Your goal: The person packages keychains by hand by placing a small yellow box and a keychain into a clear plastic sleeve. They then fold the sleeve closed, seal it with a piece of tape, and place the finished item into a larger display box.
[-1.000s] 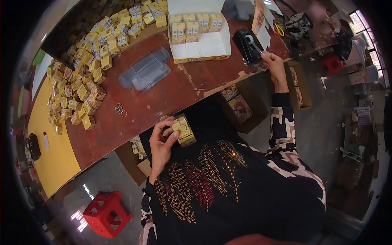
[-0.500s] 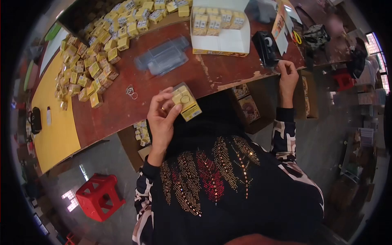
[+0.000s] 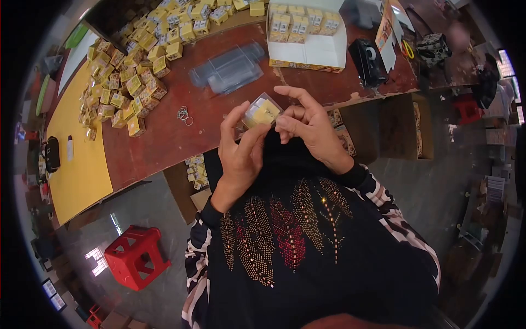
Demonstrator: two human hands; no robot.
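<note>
In front of my chest, my left hand (image 3: 241,156) is closed around a small clear plastic box (image 3: 264,111) with a yellow insert, thumb and fingers on its sides. My right hand (image 3: 312,126) meets the box's right corner, thumb and fingertips pinched there and the forefinger stretched above. Whatever lies between those fingertips is too small to make out. On the red-brown table beyond are flattened clear plastic sheets (image 3: 229,68) and a few metal rings (image 3: 185,115). A black tape dispenser (image 3: 366,63) stands to the right.
Many small yellow boxes (image 3: 134,85) are heaped at the table's left and back. An open white display carton (image 3: 307,53) holds rows of them. Cardboard boxes (image 3: 406,127) stand below the table edge, and a red stool (image 3: 137,257) is on the floor at left.
My right hand has come from beside the tape dispenser leftward to the clear box. My left hand has tilted the box and shifted slightly right. The view has turned a little.
</note>
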